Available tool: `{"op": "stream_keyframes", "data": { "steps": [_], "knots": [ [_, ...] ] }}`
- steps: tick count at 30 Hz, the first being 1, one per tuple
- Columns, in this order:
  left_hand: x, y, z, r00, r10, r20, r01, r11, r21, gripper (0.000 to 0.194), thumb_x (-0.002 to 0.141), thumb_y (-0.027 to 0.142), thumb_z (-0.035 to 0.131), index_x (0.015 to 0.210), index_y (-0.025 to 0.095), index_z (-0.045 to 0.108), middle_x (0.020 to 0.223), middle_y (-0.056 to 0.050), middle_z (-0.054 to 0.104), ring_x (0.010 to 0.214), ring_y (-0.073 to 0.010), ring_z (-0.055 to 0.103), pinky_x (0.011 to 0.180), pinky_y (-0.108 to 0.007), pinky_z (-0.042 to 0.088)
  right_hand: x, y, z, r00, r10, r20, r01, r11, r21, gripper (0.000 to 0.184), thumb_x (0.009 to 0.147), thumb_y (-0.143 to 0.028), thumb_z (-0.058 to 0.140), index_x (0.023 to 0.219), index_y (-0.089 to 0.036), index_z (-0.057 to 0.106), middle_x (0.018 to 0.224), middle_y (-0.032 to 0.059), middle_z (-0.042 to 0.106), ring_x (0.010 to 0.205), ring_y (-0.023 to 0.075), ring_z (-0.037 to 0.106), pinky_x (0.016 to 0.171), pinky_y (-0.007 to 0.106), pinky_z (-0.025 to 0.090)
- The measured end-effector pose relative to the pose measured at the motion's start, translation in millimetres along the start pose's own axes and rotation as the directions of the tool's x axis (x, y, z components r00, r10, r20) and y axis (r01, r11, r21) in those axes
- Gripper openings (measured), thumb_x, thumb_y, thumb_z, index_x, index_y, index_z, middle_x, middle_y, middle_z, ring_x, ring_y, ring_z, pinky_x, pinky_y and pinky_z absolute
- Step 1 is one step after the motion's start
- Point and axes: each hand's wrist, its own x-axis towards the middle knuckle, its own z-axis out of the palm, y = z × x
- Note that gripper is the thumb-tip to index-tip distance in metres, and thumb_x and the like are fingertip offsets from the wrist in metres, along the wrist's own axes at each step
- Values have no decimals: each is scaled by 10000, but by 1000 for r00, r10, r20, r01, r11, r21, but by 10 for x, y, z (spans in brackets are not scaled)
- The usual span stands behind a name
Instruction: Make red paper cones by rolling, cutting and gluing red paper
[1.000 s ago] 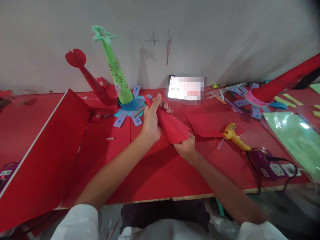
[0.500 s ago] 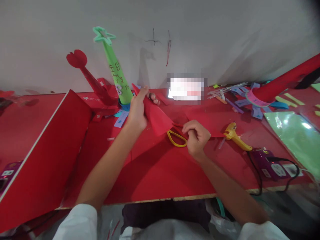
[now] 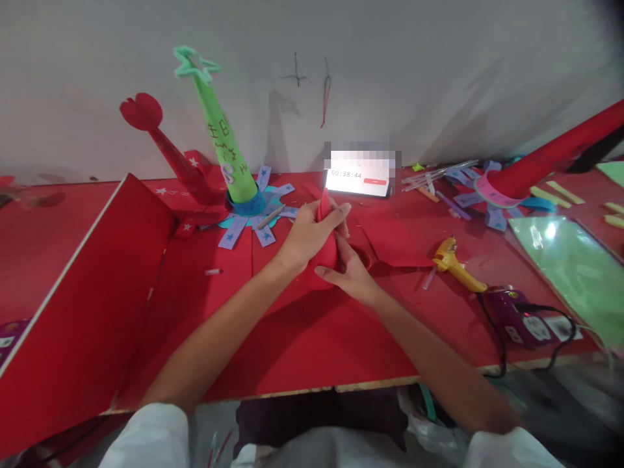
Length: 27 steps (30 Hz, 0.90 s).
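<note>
A red paper cone [image 3: 329,250] stands tip up between my hands over the red table. My left hand [image 3: 311,235] wraps round its upper part, with the narrow tip showing above the thumb. Lower down, my right hand [image 3: 355,276] grips the cone's side; its thumb lies across the front and some fingers are hidden behind. Just beyond the right hand, a handle loop of the scissors [image 3: 366,255] shows on the table, the rest covered. A flat red sheet [image 3: 404,240] lies to the right of the hands.
A green paper cone [image 3: 228,146] with a star top stands behind left, beside a red heart-topped one [image 3: 178,159]. A lit phone [image 3: 361,179] leans at the wall. Rightward lie a yellow glue gun [image 3: 458,266] and a purple power strip [image 3: 519,318]. A red board [image 3: 92,286] rises at left.
My right hand has left the scissors and taken hold of the cone's lower part. My left hand has moved right and turned the cone more upright.
</note>
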Motion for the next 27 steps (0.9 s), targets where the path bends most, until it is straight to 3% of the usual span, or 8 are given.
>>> {"op": "stream_keyframes", "data": {
  "steps": [5,11,17,23,27],
  "knots": [
    [-105,29,87,998,55,35,-59,992,115,401,967,498,743,733,195,621,705,-13,685,664,-130,657,675,-266,539,-53,35,66,980,-141,-140,123,984,-129,996,860,-609,824,1691,-302,369,1684,136,507,1595,341,458,1318,572,393],
    [-170,52,145,995,101,17,-102,976,193,376,992,442,721,720,197,636,727,-29,705,666,-124,634,688,-266,512,-105,-9,129,943,-251,-217,198,950,-240,698,912,-522,787,1520,-271,553,1399,144,713,1301,323,699,1127,526,584],
    [-124,23,126,999,-7,53,6,1000,29,374,919,535,803,845,203,648,795,-35,719,785,-165,712,738,-274,553,-82,-30,148,955,-156,-252,123,982,-143,517,983,-441,697,1467,-287,601,1374,109,739,1294,293,708,1128,489,590],
    [-57,17,61,978,-125,167,162,959,-230,554,1038,705,511,1061,196,731,1015,-130,807,1070,-262,768,908,-348,607,-33,-64,82,962,-36,-270,35,999,-9,502,948,-459,730,1398,-265,626,1375,101,742,1294,299,703,1132,501,584],
    [2,35,6,966,-161,203,218,929,-300,455,1018,620,607,1046,197,770,1005,-137,826,1146,-301,771,1005,-408,608,-21,-81,60,958,2,-288,7,1000,31,446,939,-432,723,1344,-260,652,1296,86,762,1221,290,722,1096,492,600]
  ]
}}
